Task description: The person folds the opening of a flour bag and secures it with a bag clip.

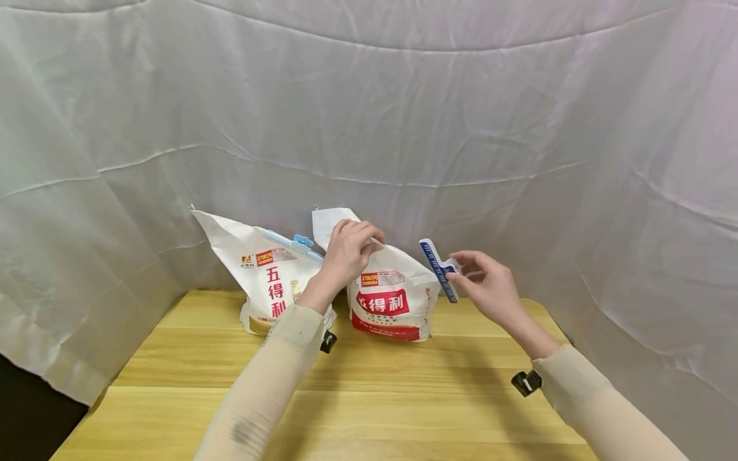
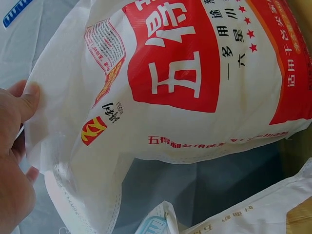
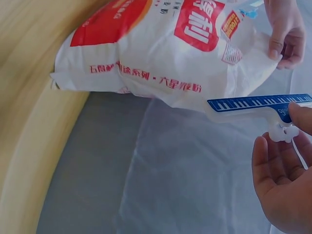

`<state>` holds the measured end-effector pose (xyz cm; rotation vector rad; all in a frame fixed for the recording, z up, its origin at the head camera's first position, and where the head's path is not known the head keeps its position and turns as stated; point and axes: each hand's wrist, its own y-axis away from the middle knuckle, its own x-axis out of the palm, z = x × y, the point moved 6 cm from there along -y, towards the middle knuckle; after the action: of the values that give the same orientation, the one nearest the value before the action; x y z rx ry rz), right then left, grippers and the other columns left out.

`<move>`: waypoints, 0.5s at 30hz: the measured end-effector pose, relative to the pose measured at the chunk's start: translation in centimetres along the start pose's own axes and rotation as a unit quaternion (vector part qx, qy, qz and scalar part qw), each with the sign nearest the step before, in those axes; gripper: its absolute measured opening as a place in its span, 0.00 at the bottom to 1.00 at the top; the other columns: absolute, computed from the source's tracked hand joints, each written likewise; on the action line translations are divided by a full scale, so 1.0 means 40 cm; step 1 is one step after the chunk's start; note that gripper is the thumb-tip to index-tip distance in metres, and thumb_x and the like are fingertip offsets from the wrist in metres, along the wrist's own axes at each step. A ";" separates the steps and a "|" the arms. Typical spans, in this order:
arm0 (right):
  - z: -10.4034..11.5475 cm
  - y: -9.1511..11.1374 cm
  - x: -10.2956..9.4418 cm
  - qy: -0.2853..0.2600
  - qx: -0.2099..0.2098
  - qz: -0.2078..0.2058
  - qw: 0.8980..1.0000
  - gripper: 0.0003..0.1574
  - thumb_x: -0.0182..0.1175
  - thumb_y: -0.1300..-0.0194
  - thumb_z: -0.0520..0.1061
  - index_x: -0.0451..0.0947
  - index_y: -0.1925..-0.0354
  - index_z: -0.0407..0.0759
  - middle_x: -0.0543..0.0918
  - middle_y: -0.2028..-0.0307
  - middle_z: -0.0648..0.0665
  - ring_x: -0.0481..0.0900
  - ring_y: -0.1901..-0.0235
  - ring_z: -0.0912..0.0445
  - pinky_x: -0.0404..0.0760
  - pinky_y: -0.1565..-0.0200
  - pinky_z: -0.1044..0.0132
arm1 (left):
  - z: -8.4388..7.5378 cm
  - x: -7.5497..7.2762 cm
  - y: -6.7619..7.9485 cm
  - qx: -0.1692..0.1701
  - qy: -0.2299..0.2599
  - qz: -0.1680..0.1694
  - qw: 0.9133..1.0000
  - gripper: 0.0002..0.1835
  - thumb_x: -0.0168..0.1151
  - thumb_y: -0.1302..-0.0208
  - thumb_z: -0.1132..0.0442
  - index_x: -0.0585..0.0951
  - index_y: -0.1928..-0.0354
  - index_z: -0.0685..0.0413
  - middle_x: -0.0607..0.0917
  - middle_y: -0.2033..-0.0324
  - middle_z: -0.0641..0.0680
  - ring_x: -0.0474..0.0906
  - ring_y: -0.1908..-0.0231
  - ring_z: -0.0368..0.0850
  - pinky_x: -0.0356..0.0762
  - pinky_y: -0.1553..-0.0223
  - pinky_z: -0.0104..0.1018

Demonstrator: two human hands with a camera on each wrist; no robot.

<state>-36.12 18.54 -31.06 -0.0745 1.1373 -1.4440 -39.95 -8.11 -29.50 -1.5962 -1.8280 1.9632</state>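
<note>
A white flour bag (image 1: 387, 301) with red print stands on the table, its top folded over. My left hand (image 1: 350, 251) pinches the folded top edge; in the left wrist view the thumb (image 2: 30, 100) lies on the near face of the bag. To the right of that bag, my right hand (image 1: 489, 285) holds a blue and white bag clip (image 1: 439, 272) between thumb and fingers. The right wrist view shows the clip's long bar (image 3: 258, 103) close to the bag's top; whether they touch I cannot tell.
A second flour bag (image 1: 259, 269) stands to the left, with a light blue clip (image 1: 302, 241) across its folded top. Both bags are on a wooden table (image 1: 403, 397). Grey cloth (image 1: 369, 102) hangs behind and at the sides.
</note>
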 end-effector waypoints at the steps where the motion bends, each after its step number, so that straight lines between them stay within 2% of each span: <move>1: 0.002 -0.006 -0.001 0.003 -0.003 0.001 1.000 0.21 0.74 0.38 0.35 0.83 0.46 0.36 0.88 0.57 0.40 0.86 0.61 0.51 0.80 0.60 0.81 | 0.000 0.000 0.000 0.000 0.000 0.000 1.000 0.04 0.69 0.31 0.66 0.86 0.58 0.48 0.88 0.58 0.47 0.81 0.48 0.48 0.61 0.27 0.50; 7: 0.008 -0.038 -0.004 0.013 0.002 0.013 1.000 0.21 0.73 0.36 0.36 0.83 0.45 0.37 0.88 0.55 0.40 0.85 0.59 0.51 0.79 0.61 0.82 | -0.002 0.000 -0.001 0.002 0.001 -0.002 1.000 0.04 0.69 0.31 0.67 0.86 0.59 0.48 0.88 0.59 0.47 0.81 0.48 0.48 0.60 0.27 0.51; 15: 0.018 -0.079 -0.001 0.012 -0.014 0.012 1.000 0.19 0.75 0.39 0.35 0.84 0.49 0.34 0.89 0.54 0.37 0.87 0.60 0.46 0.79 0.62 0.81 | -0.001 0.001 -0.002 0.002 -0.001 -0.001 1.000 0.04 0.68 0.31 0.66 0.86 0.58 0.47 0.88 0.58 0.46 0.81 0.48 0.48 0.60 0.27 0.50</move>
<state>-37.96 17.48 -28.60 -0.0617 1.1745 -1.4107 -39.99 -8.03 -29.45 -1.5923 -1.8244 1.9663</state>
